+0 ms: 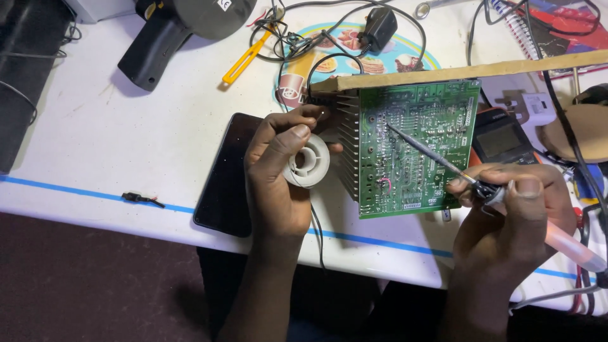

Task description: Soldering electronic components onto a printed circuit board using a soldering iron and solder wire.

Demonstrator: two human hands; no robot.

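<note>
White tabletop (114, 139) is carrying clutter, its far edge running out of frame. Left hand (278, 171) is gripping a grey solder spool (308, 161); the wire itself is too thin to trace. Right hand (513, 209), at four o'clock, is closing around a soldering iron (430, 155), tip touching the green circuit board (411, 145) standing centre. A black phone (225, 177) is lying partly hidden at nine o'clock.

The circuit board (415, 149) is matt green laminate dotted with shiny solder, its heat sink (346, 149) dull finned metal. The soldering iron (430, 155) has a grey metal shaft and translucent plastic handle. The spool (308, 161) is pale plastic. The phone (225, 174) is glossy black; the tabletop (114, 145) smooth white; the strip (468, 71) raw wood.
</note>
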